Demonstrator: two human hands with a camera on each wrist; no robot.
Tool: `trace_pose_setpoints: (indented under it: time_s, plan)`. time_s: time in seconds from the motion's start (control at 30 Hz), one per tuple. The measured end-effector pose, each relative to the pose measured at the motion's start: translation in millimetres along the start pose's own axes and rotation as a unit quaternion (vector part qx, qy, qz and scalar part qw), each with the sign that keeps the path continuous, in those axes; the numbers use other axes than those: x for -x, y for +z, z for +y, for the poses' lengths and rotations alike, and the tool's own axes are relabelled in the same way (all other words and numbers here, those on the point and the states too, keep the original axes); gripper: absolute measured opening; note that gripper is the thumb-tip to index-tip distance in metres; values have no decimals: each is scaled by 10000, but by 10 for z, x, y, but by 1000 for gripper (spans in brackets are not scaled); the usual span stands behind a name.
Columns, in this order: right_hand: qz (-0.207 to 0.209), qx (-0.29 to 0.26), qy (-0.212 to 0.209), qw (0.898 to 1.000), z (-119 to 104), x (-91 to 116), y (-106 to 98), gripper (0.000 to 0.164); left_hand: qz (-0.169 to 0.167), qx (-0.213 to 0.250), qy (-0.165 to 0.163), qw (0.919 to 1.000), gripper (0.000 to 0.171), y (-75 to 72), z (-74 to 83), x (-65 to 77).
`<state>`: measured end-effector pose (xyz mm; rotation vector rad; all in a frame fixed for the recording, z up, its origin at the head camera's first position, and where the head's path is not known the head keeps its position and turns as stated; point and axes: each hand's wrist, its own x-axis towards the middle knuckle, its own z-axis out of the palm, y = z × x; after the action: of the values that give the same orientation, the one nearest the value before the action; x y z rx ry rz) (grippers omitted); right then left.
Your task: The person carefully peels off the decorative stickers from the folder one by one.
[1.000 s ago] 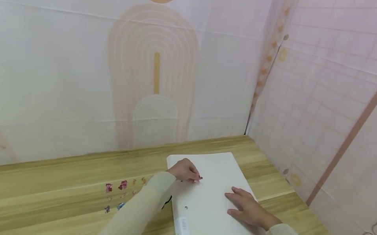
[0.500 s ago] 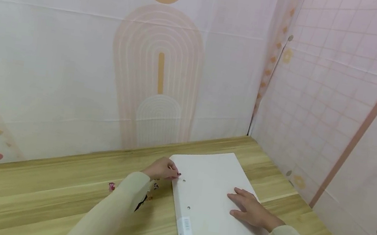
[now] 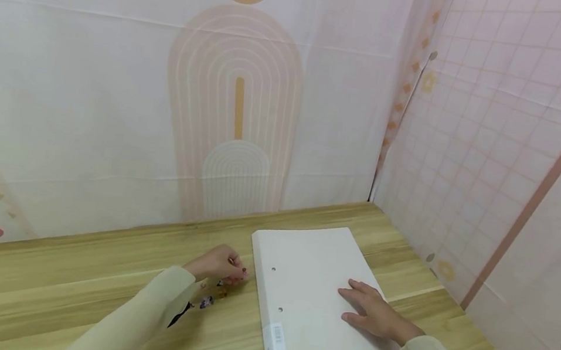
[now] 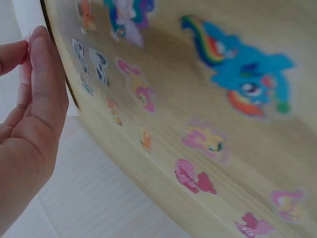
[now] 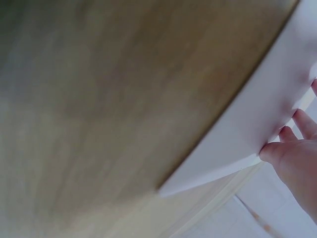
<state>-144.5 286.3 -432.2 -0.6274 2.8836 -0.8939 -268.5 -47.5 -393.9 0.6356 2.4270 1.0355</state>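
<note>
My left hand is over the table, just left of the white folder. Between thumb and fingertips it pinches a small pink-red sticker, mostly covered by the fingers. Cartoon pony stickers lie about beneath that hand and sleeve; the left wrist view shows a large blue one with a rainbow mane and a pink one. My right hand rests on the folder's right part, its fingers spread. The right wrist view shows those fingers touching the white cover.
The wooden table meets a white printed cloth behind and another cloth on the right. Two punched holes and a barcode label mark the folder's left side.
My left hand has moved left off the folder and down toward the loose stickers, still pinching the small sticker. The right hand stays on the folder.
</note>
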Motion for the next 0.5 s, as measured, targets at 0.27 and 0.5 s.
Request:
trace_pose_setpoints:
  time_s: [0.27,0.5]
  plan:
    - [7,8,34,10000,10,-1,3,49,-161,-244,151,9995,14,2,-48,151]
    - [10,31,79,10000,13,-3,4,49,-399,250,386,9981,10,-5,-159,160]
